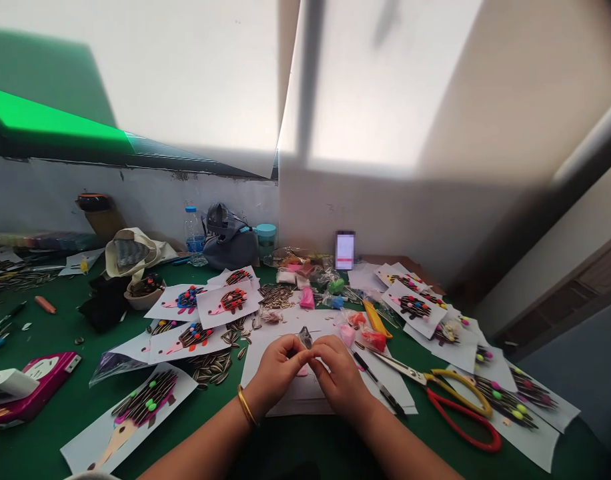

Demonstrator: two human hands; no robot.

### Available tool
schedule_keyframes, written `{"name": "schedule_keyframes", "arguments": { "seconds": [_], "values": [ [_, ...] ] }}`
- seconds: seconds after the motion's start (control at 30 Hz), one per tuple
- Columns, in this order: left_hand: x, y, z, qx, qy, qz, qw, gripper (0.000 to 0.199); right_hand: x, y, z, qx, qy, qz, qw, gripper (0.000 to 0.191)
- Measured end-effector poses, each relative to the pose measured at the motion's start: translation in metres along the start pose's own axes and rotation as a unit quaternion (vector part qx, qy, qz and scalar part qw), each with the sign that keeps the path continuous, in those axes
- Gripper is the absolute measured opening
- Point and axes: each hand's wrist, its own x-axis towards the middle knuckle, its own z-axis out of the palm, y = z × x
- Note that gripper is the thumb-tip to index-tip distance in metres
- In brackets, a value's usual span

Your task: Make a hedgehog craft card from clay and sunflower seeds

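Over a stack of white paper (280,400), my left hand (283,367) is closed, thumb and finger pinched on a small dark grey packet (305,336) that looks like wrapped clay. My right hand (335,370) meets it, its fingertips pressed together at the packet's lower end. Fingers hide part of the packet. Just right of my right hand lie a black pen (380,385) and open scissors (435,383) with red and yellow handles. Pink clay (346,333) and a red clay packet (374,339) sit beyond it.
Hedgehog pictures with sunflower-seed spines (135,413) lie left, with more cards (415,310) right. Loose seeds (213,367) are scattered left of the paper. A yellow cutter (377,319), phone (345,250), water bottle (193,230) and magenta power strip (45,383) are around.
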Motion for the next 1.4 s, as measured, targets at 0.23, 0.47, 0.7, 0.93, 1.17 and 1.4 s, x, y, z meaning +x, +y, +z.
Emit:
{"name": "schedule_keyframes", "arguments": {
  "seconds": [0.23,0.47,0.7,0.93,1.17,1.4],
  "values": [
    [-0.007,-0.001,0.001,0.227,0.013,0.123,0.966,0.030,-0.001,0.001,-0.002,-0.077,0.027,-0.036,0.996,0.007],
    [-0.007,0.004,0.002,0.295,-0.008,0.146,0.944,0.029,0.001,0.000,0.000,-0.145,0.013,-0.053,0.988,0.012],
    [-0.011,0.012,0.009,0.287,0.016,0.167,0.943,0.024,0.000,-0.001,0.005,-0.059,0.086,0.039,0.994,0.014],
    [-0.008,0.010,0.006,0.234,0.064,0.124,0.962,0.023,0.003,0.003,-0.002,0.013,0.062,0.070,0.996,0.017],
    [0.000,0.000,0.000,0.010,0.027,0.003,1.000,0.023,-0.001,0.011,-0.008,-0.080,0.037,-0.037,0.995,0.064],
    [0.001,0.008,0.000,-0.030,-0.014,-0.049,0.998,0.022,0.002,0.014,-0.010,-0.039,0.013,-0.006,0.999,0.039]
  ]
}}
